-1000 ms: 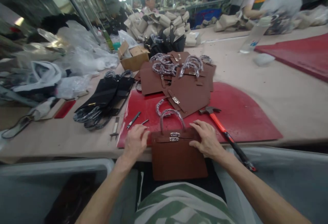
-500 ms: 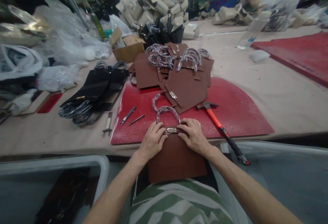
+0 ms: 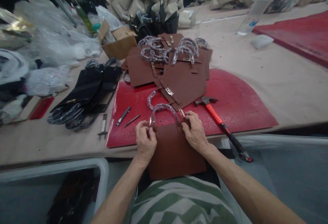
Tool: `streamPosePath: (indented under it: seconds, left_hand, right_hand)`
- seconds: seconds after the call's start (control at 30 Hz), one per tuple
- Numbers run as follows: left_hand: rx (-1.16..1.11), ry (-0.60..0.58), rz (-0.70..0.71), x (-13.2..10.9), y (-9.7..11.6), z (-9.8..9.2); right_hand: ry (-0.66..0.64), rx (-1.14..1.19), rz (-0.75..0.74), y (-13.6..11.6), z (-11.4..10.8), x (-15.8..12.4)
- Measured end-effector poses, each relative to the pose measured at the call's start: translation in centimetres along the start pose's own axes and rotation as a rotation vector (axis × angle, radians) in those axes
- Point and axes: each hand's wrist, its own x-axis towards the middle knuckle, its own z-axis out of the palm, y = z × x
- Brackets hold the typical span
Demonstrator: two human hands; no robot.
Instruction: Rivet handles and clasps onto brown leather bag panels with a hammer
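Note:
A brown leather bag (image 3: 175,150) lies at the near edge of the red mat (image 3: 230,104), hanging over the table edge toward me. Its plastic-wrapped handle (image 3: 165,109) arches up at the top. My left hand (image 3: 145,140) is closed, pinching the strap end at the bag's upper left corner by the handle's base. My right hand (image 3: 194,131) is closed on the strap end at the upper right corner. A small metal piece shows by each hand.
A pile of brown bags (image 3: 174,66) lies farther back on the mat. An orange-handled hammer (image 3: 220,124) lies to the right. Small metal tools (image 3: 123,116) lie to the left. Black bags (image 3: 89,90), a cardboard box (image 3: 118,42), plastic bags and grey bins (image 3: 51,189) surround.
Both hands moved from the bag's outer edges onto its central metal clasp. They then parted to the top corners, each pinching a strap end. The clasp no longer shows in the middle.

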Motion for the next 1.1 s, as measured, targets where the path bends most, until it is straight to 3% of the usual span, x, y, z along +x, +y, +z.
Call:
streamPosePath:
  seconds: [0.1, 0.17, 0.37, 0.63, 0.77, 0.97, 1.1]
  left_hand:
    - [0.002, -0.011, -0.056, 0.0, 0.1, 0.5]
    - [-0.044, -0.085, -0.057, 0.0, 0.0, 0.4]
    - [-0.123, -0.320, 0.095, -0.2, -0.5, -0.7]
    - [-0.043, -0.379, 0.090, -0.4, -0.4, -0.5]
    - [-0.038, -0.419, 0.132, -0.4, -0.6, -1.0]
    - [0.002, -0.561, 0.242, 0.0, -0.8, -2.0]
    - [0.071, -0.594, 0.245, 0.0, -0.8, -1.9]
  right_hand:
    - [-0.094, -0.173, 0.001, -0.4, 0.2, 0.3]
    - [-0.164, -0.285, 0.004, -0.7, 0.3, 0.4]
    - [-0.269, -0.313, -0.085, -0.6, -0.3, 0.2]
    - [-0.339, -0.350, -0.273, -1.2, -1.7, 0.0]
    - [-0.425, -0.382, -0.255, -2.2, -1.5, 0.0]
    - [-0.418, -0.371, -0.190, -2.5, -1.0, -0.3]
    - [-0.376, -0.352, -0.184, -2.5, -0.6, -0.7]
